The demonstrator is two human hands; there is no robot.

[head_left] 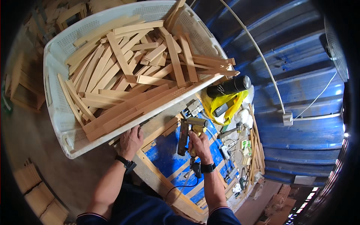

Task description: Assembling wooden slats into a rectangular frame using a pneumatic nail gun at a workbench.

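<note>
My right hand (201, 145) grips a nail gun (193, 129) with a yellowish handle and a dark magazine, held above the workbench. An air hose (183, 186) hangs from the gun's lower end. Under the near rim of a white plastic crate (69, 140), my left hand (131, 143) rests by the bench's left edge, next to a wooden strip (159, 132). Its fingertips are hidden, so I cannot tell whether it holds anything. Beneath the gun, a wooden frame (165, 179) surrounds a blue surface (160, 153) on the bench.
Loose wooden slats (122, 56) fill the crate. At the bench's right stand a black bottle (229, 87), a yellow plastic bag (235, 103) and a hammer (230, 131). A metal clamp (194, 107) sits behind the gun. A blue corrugated wall (300, 82) borders the right, with a fan (335, 48).
</note>
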